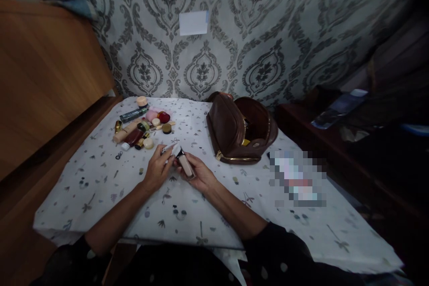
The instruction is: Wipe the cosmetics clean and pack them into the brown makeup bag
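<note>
My right hand is wrapped round a small bottle of beige liquid makeup with a dark top, held tilted just above the table. My left hand meets it from the other side, fingers closed on a white, tissue-like wipe against the bottle's dark top. Where the fingers overlap, part of the wipe is hidden. Beyond my left hand lies a group of cosmetics, among them a cream-lidded jar, a dark red tube and a clear bottle.
A brown makeup bag stands unzipped at the back right, with some things inside. Right of it lies a pixelated, blurred-out item. The white patterned tablecloth reaches the wallpapered wall. A wooden cabinet borders the left.
</note>
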### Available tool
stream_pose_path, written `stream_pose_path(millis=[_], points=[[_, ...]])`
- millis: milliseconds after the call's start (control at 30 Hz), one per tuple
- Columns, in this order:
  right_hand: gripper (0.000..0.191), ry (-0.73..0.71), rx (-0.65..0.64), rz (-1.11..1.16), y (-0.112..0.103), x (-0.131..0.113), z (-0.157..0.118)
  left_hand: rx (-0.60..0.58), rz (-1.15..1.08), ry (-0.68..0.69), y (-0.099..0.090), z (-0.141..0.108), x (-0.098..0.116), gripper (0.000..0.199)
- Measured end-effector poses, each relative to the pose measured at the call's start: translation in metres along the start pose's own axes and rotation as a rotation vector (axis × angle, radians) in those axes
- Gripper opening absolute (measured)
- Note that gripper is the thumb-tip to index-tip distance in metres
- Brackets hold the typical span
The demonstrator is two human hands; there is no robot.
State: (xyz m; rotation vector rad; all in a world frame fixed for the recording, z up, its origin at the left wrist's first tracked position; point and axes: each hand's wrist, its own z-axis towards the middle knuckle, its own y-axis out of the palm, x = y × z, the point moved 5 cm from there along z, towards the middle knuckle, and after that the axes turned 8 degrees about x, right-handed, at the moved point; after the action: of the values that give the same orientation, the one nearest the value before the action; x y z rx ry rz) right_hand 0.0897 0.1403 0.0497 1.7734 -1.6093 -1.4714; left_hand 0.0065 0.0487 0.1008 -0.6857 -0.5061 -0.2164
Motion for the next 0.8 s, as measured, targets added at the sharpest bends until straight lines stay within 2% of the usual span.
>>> stream_pose_path(millis=[67,167,233,333,433,533,700,800], points=[[0.003,0.028,0.026,0.038,0.001,-0.001,-0.001,-0.024,-0.013,0.031,0.002,-0.002,0.002,0.032],[0.008,0.042,0.062,0.023,0.000,-0.001,-0.003,-0.041,-0.031,0.048,0.003,-0.003,0.004,0.034],[0.011,0.011,0.017,-0.056,0.003,-0.002,-0.005,-0.028,-0.048,0.033,0.001,-0.001,0.005,0.033],[0.030,-0.062,-0.097,-0.203,0.009,-0.002,-0.011,0.017,-0.096,-0.016,-0.007,0.004,0.005,0.027],[0.047,-0.095,-0.132,-0.307,0.011,-0.003,-0.014,0.049,-0.184,-0.099,-0.014,0.008,0.002,0.027],[0.053,-0.098,-0.156,-0.388,0.012,-0.004,-0.016,0.053,-0.287,-0.242,-0.016,0.008,-0.011,0.031],[0.050,-0.095,-0.221,-0.423,0.013,-0.005,-0.016,0.063,-0.351,-0.481,-0.006,0.001,-0.041,0.040],[0.036,-0.053,-0.204,-0.326,0.010,-0.003,-0.011,0.075,-0.340,-0.515,-0.002,-0.002,-0.044,0.041]])
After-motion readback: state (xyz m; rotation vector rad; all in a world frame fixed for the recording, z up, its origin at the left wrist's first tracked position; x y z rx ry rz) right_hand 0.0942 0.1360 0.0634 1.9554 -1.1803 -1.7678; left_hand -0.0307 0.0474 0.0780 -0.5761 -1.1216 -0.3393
